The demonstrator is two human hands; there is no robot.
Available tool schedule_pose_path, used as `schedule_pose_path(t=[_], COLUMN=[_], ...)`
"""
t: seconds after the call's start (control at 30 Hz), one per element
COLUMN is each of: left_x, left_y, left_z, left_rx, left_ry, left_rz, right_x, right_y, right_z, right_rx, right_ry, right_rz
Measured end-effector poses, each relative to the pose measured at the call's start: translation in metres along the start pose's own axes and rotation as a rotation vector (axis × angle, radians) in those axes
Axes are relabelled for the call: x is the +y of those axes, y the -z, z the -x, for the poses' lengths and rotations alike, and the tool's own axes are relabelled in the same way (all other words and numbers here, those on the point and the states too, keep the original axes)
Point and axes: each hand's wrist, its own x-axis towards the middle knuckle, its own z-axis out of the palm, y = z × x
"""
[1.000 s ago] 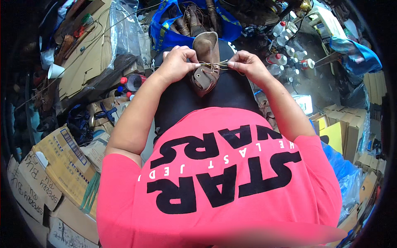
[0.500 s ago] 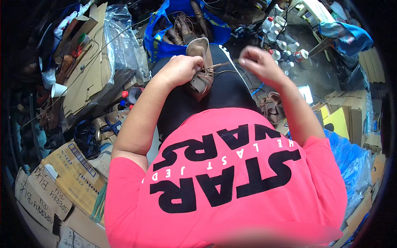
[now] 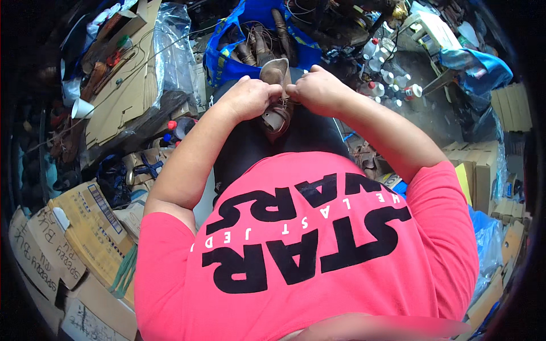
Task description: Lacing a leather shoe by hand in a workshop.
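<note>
A brown leather shoe rests on my dark-trousered lap, its pale tongue standing up at the far end. My left hand is closed at the left edge of the shoe's lacing, thumb and fingers pinched there. Close by on the right, my right hand is also closed, fingertips against the shoe near the tongue. The brown shoelace that ran to the right hand is mostly hidden by the fingers now.
Beyond my knees a blue bag holds several brown shoe-shaped pieces wound with cord. Flattened cardboard and clear plastic lie at left. Several white bottles stand at far right. Cartons and a sandal lie near my left side.
My right hand has come in from the right, back to the shoe beside my left hand. The left hand stays at the lacing. The stretched lace no longer shows between them.
</note>
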Motion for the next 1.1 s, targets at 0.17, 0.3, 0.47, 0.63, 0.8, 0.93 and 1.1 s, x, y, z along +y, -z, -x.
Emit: schedule_pose_path(t=[0.17, 0.3, 0.47, 0.63, 0.8, 0.93, 1.1], left_x=[-0.012, -0.072, -0.109, -0.009, 0.043, 0.000, -0.146], left_y=[0.011, 0.023, 0.062, 0.101, 0.095, 0.085, 0.198], left_z=[0.024, 0.107, 0.173, 0.098, 0.097, 0.137, 0.301], left_rx=[0.014, 0.047, 0.585, 0.695, 0.403, 0.049, 0.487], left_ry=[0.040, 0.386, 0.425, -0.231, -0.423, 0.333, 1.107], left_rz=[-0.117, -0.259, 0.818, 1.261, 1.696, 0.266, -0.249], right_x=[0.022, 0.094, 0.119, 0.050, 0.026, 0.045, 0.190], right_y=[-0.016, -0.063, -0.024, 0.041, 0.065, 0.032, -0.007], right_z=[0.014, 0.097, 0.101, 0.020, 0.030, 0.092, 0.278], right_rx=[0.099, 0.059, 0.592, 0.707, 0.275, -0.109, -0.106], right_ry=[0.037, -0.334, -0.610, 0.016, 0.589, -0.209, -1.011], right_rz=[-0.147, -0.191, -1.527, -1.977, -2.215, -0.923, -0.276])
